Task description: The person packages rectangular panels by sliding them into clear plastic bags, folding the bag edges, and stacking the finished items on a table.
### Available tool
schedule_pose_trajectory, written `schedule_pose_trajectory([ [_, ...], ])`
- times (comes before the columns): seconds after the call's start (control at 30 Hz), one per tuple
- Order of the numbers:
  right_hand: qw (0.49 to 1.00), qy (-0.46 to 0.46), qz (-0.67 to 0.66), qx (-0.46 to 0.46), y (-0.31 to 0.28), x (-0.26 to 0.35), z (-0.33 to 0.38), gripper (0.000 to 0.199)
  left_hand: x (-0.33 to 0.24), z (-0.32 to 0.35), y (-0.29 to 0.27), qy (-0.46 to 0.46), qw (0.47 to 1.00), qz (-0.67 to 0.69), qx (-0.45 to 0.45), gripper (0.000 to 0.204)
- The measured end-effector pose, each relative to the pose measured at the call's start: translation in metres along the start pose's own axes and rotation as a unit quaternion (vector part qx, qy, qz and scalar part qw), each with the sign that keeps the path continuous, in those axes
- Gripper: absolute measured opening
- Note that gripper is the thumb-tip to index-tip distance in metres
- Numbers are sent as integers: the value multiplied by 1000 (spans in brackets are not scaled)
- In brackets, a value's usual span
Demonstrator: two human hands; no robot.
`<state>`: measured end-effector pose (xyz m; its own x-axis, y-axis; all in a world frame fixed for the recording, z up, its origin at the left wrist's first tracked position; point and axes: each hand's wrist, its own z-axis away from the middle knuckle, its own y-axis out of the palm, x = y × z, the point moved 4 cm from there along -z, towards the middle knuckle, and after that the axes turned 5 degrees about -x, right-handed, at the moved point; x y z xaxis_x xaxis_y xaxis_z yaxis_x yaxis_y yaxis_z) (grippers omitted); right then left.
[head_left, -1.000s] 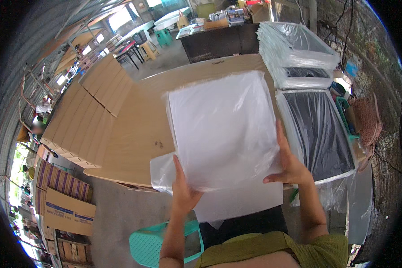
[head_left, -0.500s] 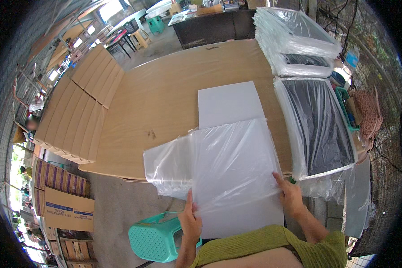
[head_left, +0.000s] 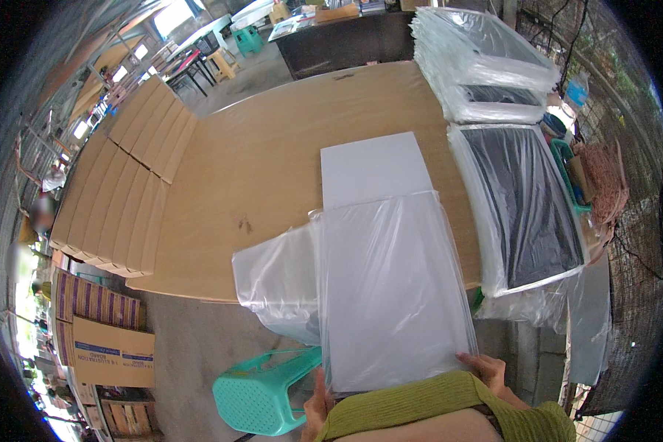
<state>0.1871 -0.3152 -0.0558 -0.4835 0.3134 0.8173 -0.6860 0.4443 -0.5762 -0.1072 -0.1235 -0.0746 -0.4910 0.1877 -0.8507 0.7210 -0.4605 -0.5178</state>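
At far left, a flattened brown carton [head_left: 114, 350] stands below the near left corner of the broad brown surface [head_left: 243, 162]. Brown cardboard boxes [head_left: 110, 199] stand in two adjoining rows along that surface's left side. On the floor before the near edge is a green plastic stool [head_left: 247, 401]. Clear plastic bags [head_left: 276, 276] lie on the surface, drooping over its edge. The left hand [head_left: 317, 412] is at the near left corner of a clear plastic sleeve [head_left: 390, 287] with white sheet material showing through; whether its fingers are clamped cannot be told. The sleeve rests partly on the surface, its near end projecting toward the person's body. A bare white panel [head_left: 376, 166] extends past its far edge. The right hand [head_left: 486, 368] touches the near right corner; whether its fingers close on it cannot be told. Farther right lie a dark pack in clear wrap [head_left: 527, 206], a wrapped stack [head_left: 486, 59] behind it, and a green basket [head_left: 561, 158].
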Motion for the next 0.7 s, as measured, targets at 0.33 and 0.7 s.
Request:
schedule_pose_trajectory([
  [0.33,992,25,-29,-119,-20,21,-29,38,-4,-5,18,138,981,-67,-119,36],
  [0.7,867,-127,105,-470,-152,-16,-57,29,-134,-120,111,538,810,-47,-228,21],
])
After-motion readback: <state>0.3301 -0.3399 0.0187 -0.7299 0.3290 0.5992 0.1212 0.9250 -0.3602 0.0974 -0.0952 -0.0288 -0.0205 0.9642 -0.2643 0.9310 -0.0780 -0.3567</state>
